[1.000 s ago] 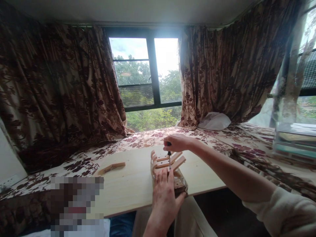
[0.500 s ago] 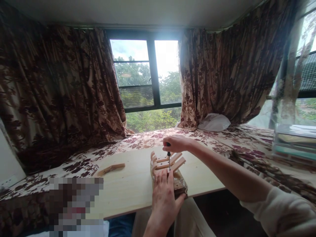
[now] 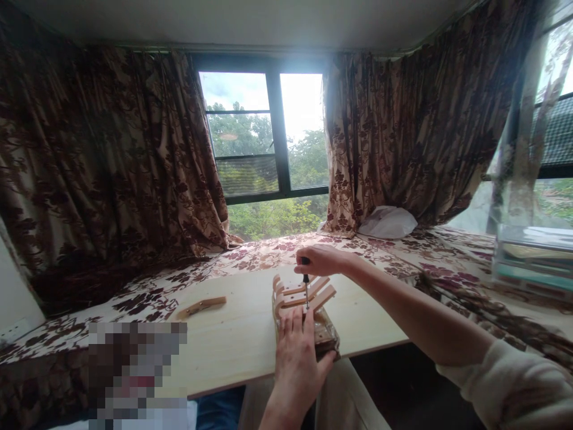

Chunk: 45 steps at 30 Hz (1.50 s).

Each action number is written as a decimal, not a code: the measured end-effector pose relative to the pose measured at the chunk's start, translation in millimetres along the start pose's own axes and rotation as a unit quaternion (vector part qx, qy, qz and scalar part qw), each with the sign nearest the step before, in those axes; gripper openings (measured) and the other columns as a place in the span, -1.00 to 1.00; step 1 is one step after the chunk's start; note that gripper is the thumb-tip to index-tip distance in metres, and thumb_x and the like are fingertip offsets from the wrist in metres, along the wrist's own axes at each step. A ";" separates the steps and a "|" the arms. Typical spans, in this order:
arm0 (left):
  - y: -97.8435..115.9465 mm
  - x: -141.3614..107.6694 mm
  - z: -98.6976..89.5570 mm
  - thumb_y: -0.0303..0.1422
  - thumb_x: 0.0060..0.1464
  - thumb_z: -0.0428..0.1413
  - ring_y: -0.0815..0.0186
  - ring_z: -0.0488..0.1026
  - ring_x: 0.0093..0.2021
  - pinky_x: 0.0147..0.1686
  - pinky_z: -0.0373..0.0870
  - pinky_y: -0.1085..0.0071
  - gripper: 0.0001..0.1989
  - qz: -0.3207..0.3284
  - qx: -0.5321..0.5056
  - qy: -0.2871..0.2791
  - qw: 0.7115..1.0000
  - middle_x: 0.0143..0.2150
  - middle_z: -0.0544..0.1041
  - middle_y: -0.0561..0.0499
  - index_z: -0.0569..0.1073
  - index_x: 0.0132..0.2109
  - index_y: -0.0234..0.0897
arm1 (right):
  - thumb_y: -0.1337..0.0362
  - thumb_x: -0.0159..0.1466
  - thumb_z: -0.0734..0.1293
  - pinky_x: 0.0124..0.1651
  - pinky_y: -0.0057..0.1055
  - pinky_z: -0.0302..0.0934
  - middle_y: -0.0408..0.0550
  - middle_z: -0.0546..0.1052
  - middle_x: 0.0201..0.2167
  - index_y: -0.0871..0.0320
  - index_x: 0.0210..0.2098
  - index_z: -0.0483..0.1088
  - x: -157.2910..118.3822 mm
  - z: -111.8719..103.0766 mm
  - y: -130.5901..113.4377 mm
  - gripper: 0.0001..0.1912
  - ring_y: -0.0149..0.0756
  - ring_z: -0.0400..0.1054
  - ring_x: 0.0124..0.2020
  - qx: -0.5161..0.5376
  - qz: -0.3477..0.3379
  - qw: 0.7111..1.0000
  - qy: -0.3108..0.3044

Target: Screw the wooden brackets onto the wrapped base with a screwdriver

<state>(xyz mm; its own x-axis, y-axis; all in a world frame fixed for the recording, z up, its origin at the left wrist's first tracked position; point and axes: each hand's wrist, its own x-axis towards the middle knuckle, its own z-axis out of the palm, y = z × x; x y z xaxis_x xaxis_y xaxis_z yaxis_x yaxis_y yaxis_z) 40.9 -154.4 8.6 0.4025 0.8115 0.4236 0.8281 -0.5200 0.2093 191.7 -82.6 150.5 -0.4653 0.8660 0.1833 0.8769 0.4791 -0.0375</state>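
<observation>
A slatted wooden piece (image 3: 321,297) with curved ends lies on the pale board, and part of it looks wrapped in clear plastic. My left hand (image 3: 296,349) grips its near part from above, fingers stretched forward and the thumb along its right side. Above it, my right hand (image 3: 316,260) is closed around the dark handle of a screwdriver (image 3: 307,289). The shaft stands nearly upright, its tip down on the wood just ahead of my left fingertips. Whether a screw sits under the tip is too small to tell.
A loose curved wooden slat (image 3: 203,306) lies to the left on the pale wooden board (image 3: 233,346). Beyond is a flowered cloth surface (image 3: 268,249) with a white plastic bag (image 3: 388,222). A clear plastic box (image 3: 535,260) stands at right. A blurred-out patch covers the lower left.
</observation>
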 end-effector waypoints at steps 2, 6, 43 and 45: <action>-0.4 0.2 0.9 -0.18 -0.10 0.13 -0.04 0.04 0.29 0.28 -0.06 0.00 -0.25 0.001 -0.001 0.002 1.000 0.26 0.20 -0.24 0.20 0.24 -0.39 | 0.16 0.34 0.21 -0.15 -0.23 0.31 -0.04 0.47 -0.21 0.21 -0.10 0.38 -1.8 -0.1 1.2 -0.72 -0.29 0.38 -0.22 0.001 -0.005 1.000 0.002; -0.4 -0.2 2.6 -0.19 -0.09 0.13 -0.03 0.03 0.29 0.28 -0.07 0.00 -0.25 0.001 -0.002 0.006 1.000 0.26 0.19 -0.23 0.19 0.24 -0.38 | 0.17 0.31 0.25 -0.13 -0.19 0.32 0.01 0.42 -0.06 0.20 -0.01 0.34 -2.1 2.8 0.8 -0.68 -0.24 0.37 -0.15 0.001 0.014 1.000 -0.008; -1.2 -1.3 0.3 -0.17 -0.10 0.14 -0.03 0.05 0.28 0.27 -0.05 0.01 -0.26 0.005 0.002 0.007 1.000 0.26 0.21 -0.20 0.21 0.24 -0.33 | 0.18 0.31 0.26 -0.10 -0.15 0.31 0.03 0.39 0.00 0.19 0.03 0.32 3.1 9.0 1.2 -0.66 -0.21 0.35 -0.10 0.062 0.059 0.996 -0.003; -0.9 -1.2 -0.2 -0.18 -0.10 0.14 -0.04 0.05 0.28 0.27 -0.03 0.00 -0.26 0.003 0.004 0.009 1.000 0.26 0.21 -0.21 0.21 0.24 -0.33 | 0.18 0.31 0.26 -0.10 -0.15 0.31 0.03 0.39 0.00 0.19 0.03 0.32 2.2 8.2 0.7 -0.66 -0.21 0.35 -0.10 0.070 0.054 0.996 -0.001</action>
<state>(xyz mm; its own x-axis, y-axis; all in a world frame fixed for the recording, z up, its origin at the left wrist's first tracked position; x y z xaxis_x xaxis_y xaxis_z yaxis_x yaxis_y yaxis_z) 39.6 -154.9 8.1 0.4014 0.8034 0.4399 0.8283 -0.5233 0.2000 190.3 -79.2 142.9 -0.3695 0.9139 0.1682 0.8966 0.3981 -0.1937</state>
